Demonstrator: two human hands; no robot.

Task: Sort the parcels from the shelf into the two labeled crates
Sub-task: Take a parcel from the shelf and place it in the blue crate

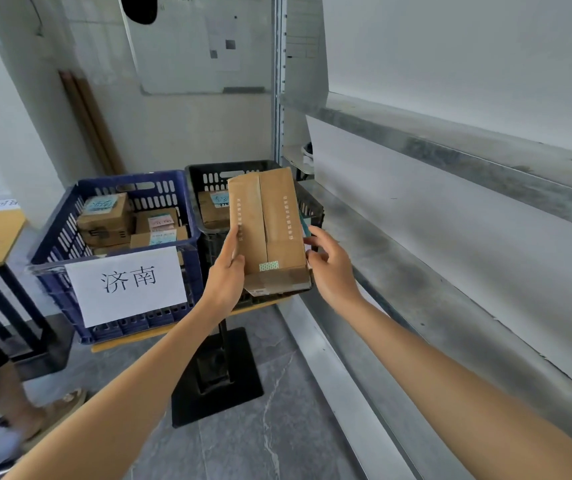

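Parcel (267, 230): brown carton, taped seam face toward the holder, held in the air in front of and above the black crate (208, 171), tilted with its far end higher. Not resting on anything.

Left hand (225, 275): grips the carton's left edge, thumb on the face, fingers mostly hidden behind. Right hand (329, 268): fingers (310, 241) bent, tips closed on the right edge. A two-sided hold, probably to steady a long box while it is turned or lowered.

The address sticker is not visible on the face shown; a teal strip peeks out at the right edge, so it is likely on the far side.

Black crate holds one labelled box (213, 209); its own sign is hidden by the carton. Blue crate (52, 237) alongside, touching, carries the paper sign (126, 284) "济南" and several boxes (104, 213). Both sit on a small table (121, 342) with a pedestal.

Metal shelf (450, 258) runs along the right, close enough for short carries.

Judgement: drop into the black crate appears imminent.
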